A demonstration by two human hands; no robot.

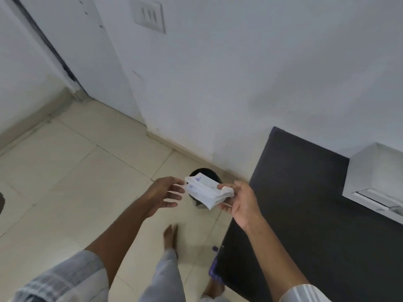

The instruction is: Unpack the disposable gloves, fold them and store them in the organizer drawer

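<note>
My right hand [239, 201] grips one end of a white paper glove wrapper [204, 189] with blue print, held out over a small black bin [201, 173] on the floor. My left hand [165, 195] hovers just left of the wrapper's far end, fingers spread and apart from it, holding nothing. The white organizer with its drawer [375, 175] stands on the dark table [305, 192] at the right edge. No loose gloves are visible.
A beige tiled floor [76, 182] spreads to the left, bounded by a white wall [218, 83] with a switch plate [149, 16] and a door frame [50, 46] at upper left. My bare foot [170, 236] stands below the bin.
</note>
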